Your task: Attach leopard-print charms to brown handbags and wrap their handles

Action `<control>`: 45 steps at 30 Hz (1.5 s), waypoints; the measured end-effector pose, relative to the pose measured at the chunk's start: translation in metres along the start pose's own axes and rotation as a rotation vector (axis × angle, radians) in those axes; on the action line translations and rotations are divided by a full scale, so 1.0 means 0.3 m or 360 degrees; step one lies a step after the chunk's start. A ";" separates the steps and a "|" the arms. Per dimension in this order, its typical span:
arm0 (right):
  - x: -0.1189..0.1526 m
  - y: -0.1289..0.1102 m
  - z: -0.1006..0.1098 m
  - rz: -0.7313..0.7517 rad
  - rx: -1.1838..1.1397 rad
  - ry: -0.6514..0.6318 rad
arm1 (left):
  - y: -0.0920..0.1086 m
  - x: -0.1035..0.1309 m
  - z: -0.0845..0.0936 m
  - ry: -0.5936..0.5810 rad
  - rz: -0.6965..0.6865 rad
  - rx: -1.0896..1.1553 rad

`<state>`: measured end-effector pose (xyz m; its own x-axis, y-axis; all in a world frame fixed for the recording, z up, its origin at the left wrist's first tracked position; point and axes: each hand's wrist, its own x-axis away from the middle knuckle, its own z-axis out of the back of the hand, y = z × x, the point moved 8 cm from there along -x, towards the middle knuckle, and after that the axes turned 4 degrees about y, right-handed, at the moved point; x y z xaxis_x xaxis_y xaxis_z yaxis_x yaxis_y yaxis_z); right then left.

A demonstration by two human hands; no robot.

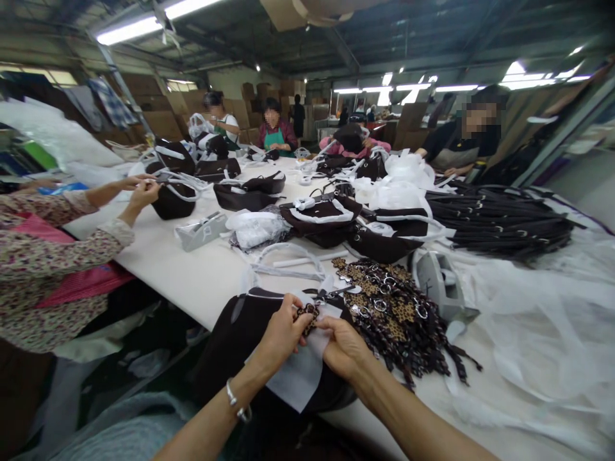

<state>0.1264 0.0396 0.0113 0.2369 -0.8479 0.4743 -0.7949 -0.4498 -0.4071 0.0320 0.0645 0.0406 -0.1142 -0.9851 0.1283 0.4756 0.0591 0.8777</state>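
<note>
A dark brown handbag [223,336] lies at the table's near edge, its wrapped white handle [288,248] looping away from me. Across its front hangs a thin white sheet [300,381]. Over the sheet, my left hand [283,326] pinches a small leopard-print charm [310,312] near the bag's top edge. The closed fingers of my right hand [346,347] grip the charm's other side; the exact fingertip contact is partly hidden. Just right of the bag lies a heap of leopard-print charms [389,307] with metal rings and dark dangling strips.
Beyond the heap stands a grey tape dispenser [439,285]. Dark straps [500,221] and translucent wrapping [542,333] cover the right side. More brown bags [321,221] fill the middle. On the left, a co-worker's hands [144,192] work at another bag; other people sit around the table.
</note>
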 end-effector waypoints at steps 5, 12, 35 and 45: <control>-0.006 -0.018 0.021 0.0117 -0.0127 0.0194 | 0.049 0.043 -0.013 0.0226 -0.0401 -0.0906; -0.047 0.000 0.086 0.0188 -0.0065 0.0410 | 0.113 0.127 0.010 0.0188 -0.0674 -0.1355; -0.028 0.006 0.083 0.0282 -0.0122 0.0555 | 0.055 0.156 -0.062 0.0261 -0.1070 -0.1659; -0.046 0.029 0.119 0.0254 -0.0003 0.0495 | 0.076 0.181 -0.023 -0.0081 -0.1051 -0.1348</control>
<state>0.1362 0.0373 -0.0267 -0.0717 -0.7814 0.6199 -0.8094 -0.3176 -0.4940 0.0426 0.0114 0.0644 -0.5967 -0.7722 -0.2183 0.7539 -0.6326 0.1774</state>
